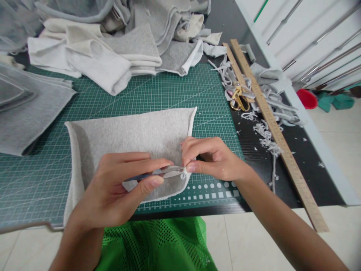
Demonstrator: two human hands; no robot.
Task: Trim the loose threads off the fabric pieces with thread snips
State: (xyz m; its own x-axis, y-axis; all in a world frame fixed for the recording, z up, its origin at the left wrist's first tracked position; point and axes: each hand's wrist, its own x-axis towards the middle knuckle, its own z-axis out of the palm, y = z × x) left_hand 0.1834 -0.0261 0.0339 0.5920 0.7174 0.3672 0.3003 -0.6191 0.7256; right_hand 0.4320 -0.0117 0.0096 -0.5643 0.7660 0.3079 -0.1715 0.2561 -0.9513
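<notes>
Fabric piece: a light grey fleece panel [126,139] lies flat on the green cutting mat [169,98], its lower edge near the front edge of the tabletop [310,169], its right edge curled up.
Left hand: the left hand [113,192] sits over the panel's lower middle; thumb and forefinger are pressed together around a small pair of snips [166,172], held level with the tips aimed right.
Snip tips: they meet the panel's lower right corner, just beside the right fingers [191,167].
Right hand: the right hand [214,158] rests at the panel's right edge; its fingers are curled and pinching the corner of the cloth, touching the snip tips.
What covers the spot: both hands overlap the corner, so the exact cut point is partly hidden.
Far side of mat: stacked and folded grey and white fabric pieces [113,49], well apart from the hands.
Left of mat: a spread of darker grey cloth [25,113], near the panel's left edge but not touching it.
Right of mat: gold-handled scissors [239,98] among grey fabric trimmings [265,131], beside a long wooden ruler [273,128] running diagonally along the dark tabletop.
Near edge: a green mesh garment [158,244] shows below the tabletop, between the forearms.
Floor at right: a red bowl [307,98] and teal cloth [335,101].
</notes>
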